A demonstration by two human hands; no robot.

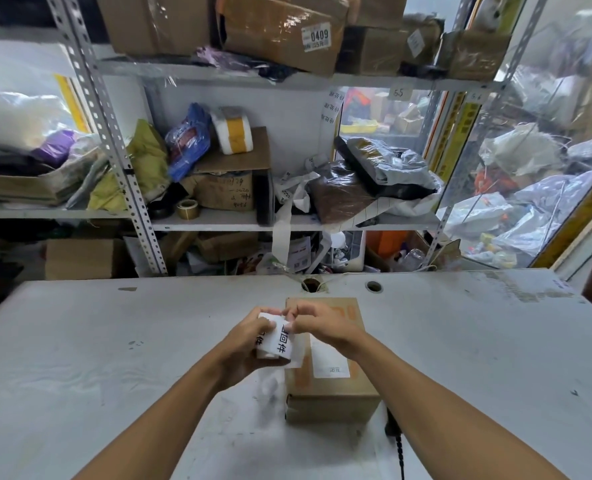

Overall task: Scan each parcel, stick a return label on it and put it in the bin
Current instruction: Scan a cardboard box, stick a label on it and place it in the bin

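Here, left hand (249, 344) grips a label roll (274, 337) while right hand (317, 323) pinches its top edge, seemingly peeling one for the cardboard parcel (329, 386) at five o'clock on the surface (114, 358).

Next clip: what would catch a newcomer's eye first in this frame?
Dead centre, both hands work a roll of return labels printed with bold black characters: the left hand grips the roll while the right hand pinches its top edge. Just behind and below them a cardboard parcel with a white shipping label sits on the grey table. Beyond, metal shelves overflow with boxes and bagged parcels.
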